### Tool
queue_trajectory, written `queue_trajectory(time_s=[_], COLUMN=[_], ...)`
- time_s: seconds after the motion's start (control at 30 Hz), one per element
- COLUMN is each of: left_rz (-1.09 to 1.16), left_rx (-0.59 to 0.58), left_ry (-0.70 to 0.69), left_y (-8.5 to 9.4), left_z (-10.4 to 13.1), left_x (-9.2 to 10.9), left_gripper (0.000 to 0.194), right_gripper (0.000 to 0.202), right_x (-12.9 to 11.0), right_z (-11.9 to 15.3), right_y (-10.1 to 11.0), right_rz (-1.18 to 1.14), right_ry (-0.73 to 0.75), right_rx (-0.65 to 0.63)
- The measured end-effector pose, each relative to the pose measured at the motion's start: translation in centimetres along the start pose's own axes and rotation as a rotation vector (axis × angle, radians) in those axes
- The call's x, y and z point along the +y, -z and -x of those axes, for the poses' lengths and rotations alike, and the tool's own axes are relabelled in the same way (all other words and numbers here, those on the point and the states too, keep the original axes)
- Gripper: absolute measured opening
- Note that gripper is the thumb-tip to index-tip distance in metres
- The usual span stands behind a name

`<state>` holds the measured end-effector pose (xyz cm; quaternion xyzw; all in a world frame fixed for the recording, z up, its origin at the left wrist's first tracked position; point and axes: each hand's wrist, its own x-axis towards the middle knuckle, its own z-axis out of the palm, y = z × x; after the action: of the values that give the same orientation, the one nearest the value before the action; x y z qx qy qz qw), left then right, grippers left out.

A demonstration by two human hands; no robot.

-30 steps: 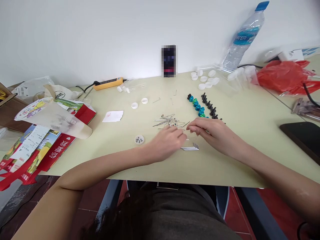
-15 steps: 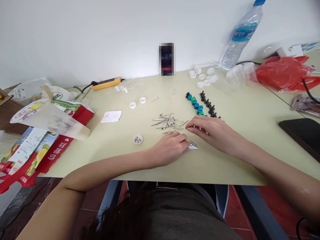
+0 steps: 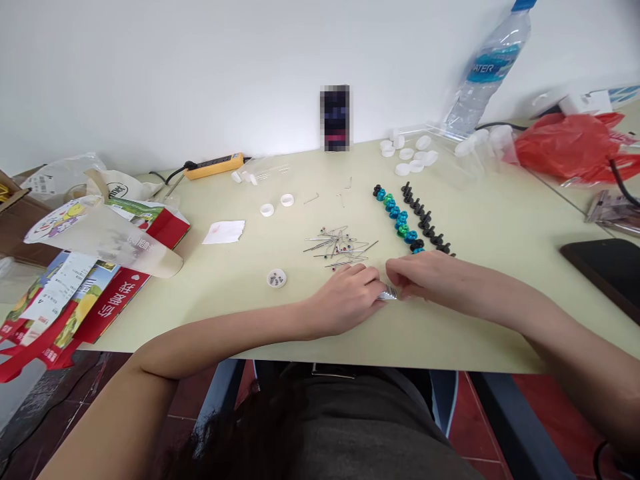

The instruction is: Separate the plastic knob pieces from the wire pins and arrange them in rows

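Observation:
My left hand (image 3: 347,300) is closed on a row of thin silver rods (image 3: 389,293), whose striped ends stick out past the fingertips, low over the table. My right hand (image 3: 417,275) is close against the right end of the rods, thumb and fingers pinched together. Whatever the right fingers hold is too small or hidden. Just beyond both hands lies a loose pile of thin metal pins (image 3: 343,247), some with coloured ends. A small white cap (image 3: 276,278) with tiny dark bits in it sits left of my left hand.
A row of blue, green and black knobs (image 3: 394,212) and a row of black screws (image 3: 425,220) run behind my right hand. White caps (image 3: 411,160) and a tilted water bottle (image 3: 493,73) stand at the back. A drink cup (image 3: 110,240) lies left; a dark phone (image 3: 605,273) lies right.
My right hand has come down and toward me, from beside the pin pile to the end of the silver rods. My left hand keeps its grip with barely any movement.

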<state>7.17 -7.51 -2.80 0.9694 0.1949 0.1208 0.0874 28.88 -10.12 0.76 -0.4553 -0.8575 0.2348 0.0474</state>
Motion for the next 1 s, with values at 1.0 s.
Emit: queue_trajectory(time_s=[1.0], left_rz=[-0.132], left_rx=[-0.112], left_ry=[0.337], left_y=[5.4], left_z=[0.4], left_x=[-10.8], left_gripper=[0.02], right_gripper=[0.013], right_x=[-1.4], right_z=[-1.0], right_y=[0.4], right_rz=[-0.075], right_ry=[-0.092], right_rx=[-0.038])
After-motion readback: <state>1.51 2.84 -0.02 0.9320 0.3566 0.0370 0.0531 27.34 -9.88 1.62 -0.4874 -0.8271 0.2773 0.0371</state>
